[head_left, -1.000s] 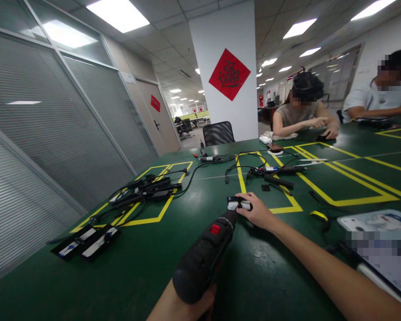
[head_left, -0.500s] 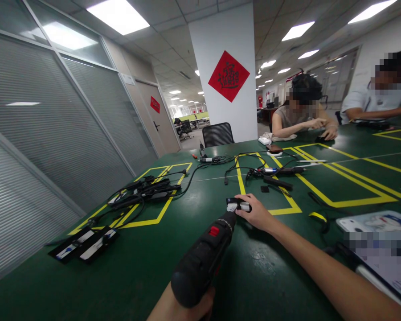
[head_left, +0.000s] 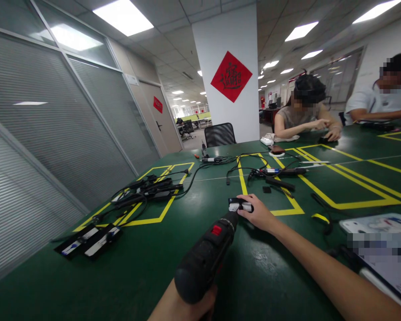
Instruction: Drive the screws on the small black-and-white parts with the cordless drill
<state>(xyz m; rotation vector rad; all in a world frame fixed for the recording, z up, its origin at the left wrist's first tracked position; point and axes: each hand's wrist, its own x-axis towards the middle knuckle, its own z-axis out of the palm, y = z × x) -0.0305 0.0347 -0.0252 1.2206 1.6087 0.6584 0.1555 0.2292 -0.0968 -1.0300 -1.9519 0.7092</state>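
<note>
A tangle of black cables [head_left: 160,189] lies left; near centre, the left hand [head_left: 205,299] wraps a black power drill [head_left: 200,263] — chuck facing a small black-and-white part [head_left: 234,207], pinched over the green table [head_left: 137,276] by the right hand [head_left: 259,214].

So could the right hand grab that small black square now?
Probably not immediately: the right hand holds a small part in front of the drill, though nothing visible blocks its way to the black square.
</note>
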